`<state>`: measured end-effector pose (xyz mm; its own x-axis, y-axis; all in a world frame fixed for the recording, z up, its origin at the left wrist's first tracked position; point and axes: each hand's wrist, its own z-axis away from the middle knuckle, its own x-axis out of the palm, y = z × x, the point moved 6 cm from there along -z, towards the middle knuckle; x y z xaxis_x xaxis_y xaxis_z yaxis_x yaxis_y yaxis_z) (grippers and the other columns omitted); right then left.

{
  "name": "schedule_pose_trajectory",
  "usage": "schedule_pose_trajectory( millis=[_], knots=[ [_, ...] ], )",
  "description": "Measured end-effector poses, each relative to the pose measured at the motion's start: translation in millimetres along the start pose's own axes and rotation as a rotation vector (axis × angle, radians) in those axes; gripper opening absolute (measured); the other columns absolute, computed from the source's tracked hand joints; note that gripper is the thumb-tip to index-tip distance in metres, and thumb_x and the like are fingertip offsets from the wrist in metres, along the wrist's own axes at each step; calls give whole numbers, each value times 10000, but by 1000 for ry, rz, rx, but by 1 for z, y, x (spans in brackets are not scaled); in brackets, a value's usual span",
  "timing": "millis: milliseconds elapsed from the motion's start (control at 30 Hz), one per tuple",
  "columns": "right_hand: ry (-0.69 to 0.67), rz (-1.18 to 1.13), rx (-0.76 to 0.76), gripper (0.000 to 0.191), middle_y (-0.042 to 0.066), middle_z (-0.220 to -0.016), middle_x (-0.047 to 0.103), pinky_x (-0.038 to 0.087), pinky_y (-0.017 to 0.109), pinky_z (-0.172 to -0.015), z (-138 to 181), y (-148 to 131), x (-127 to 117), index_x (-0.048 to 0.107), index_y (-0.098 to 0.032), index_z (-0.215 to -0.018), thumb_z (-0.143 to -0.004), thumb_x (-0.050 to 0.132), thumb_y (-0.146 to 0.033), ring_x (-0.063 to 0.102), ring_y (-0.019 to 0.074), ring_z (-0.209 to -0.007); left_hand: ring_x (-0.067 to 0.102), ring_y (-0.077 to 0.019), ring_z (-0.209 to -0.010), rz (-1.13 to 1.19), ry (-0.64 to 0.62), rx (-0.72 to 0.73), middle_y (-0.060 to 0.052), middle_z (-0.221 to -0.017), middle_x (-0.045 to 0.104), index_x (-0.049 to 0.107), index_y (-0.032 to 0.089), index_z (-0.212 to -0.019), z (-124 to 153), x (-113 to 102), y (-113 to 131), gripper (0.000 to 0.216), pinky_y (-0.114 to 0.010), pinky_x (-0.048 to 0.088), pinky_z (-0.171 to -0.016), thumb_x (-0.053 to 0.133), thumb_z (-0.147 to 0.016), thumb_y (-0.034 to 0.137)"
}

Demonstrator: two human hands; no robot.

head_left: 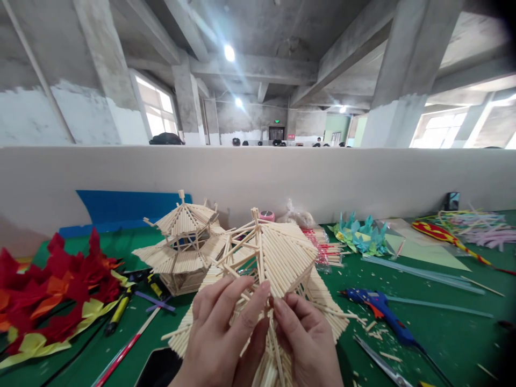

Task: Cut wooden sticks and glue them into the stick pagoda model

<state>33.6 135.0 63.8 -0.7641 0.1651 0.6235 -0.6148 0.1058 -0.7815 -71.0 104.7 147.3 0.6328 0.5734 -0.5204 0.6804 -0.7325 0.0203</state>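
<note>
A left hand [226, 328] and right hand [304, 336] meet at a pale stick-built pavilion [284, 255], fingertips perhaps pinching something small, with a blue glue gun [390, 316] nearby.

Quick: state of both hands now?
Left hand: partly open, at the nearer stick model.
Right hand: pinched closed; can't tell what, if anything, it holds.

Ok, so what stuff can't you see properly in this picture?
In the head view:
- Whatever the right hand may be pinching: its fingertips cover it.
- Part of the near model: both hands, right and left hand, block it.
- The black thing: cut off by the bottom edge.
- The red sign's words: too small.
- People's bodies: behind the wall.
</note>
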Motion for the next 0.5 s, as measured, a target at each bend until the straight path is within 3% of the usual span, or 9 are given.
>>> schedule_pose_trajectory(
  millis=[200, 333, 500],
  knots=[
    [7, 27, 8, 278, -47, -513, 504, 361, 170, -495, 1, -1, 0, 632, -156, -594, -586, 735, -413, 422, 56, -486, 465, -226, -978, 29, 11, -66, -136, -1048, 500, 517, 54, -1079, 7, -11, -4, 328, -365, 399, -807, 497, -755, 14],
    [29, 35, 57, 287, -49, -502, 495, 355, 157, -490, 2, -1, 0, 624, -146, -569, -563, 753, -403, 425, 50, -486, 473, -180, -927, 21, -20, -115, -92, -1010, 485, 530, 92, -1056, 19, -12, -6, 322, -294, 420, -783, 539, -737, 52],
    [-4, -58, 101, 276, -57, -482, 486, 348, 145, -466, 3, -6, 4, 609, -141, -564, -537, 777, -358, 403, 33, -448, 522, -123, -870, 169, -8, -249, -25, -959, 512, 550, 183, -1031, 36, -8, -6, 292, -195, 451, -749, 541, -756, 88]
  ],
)
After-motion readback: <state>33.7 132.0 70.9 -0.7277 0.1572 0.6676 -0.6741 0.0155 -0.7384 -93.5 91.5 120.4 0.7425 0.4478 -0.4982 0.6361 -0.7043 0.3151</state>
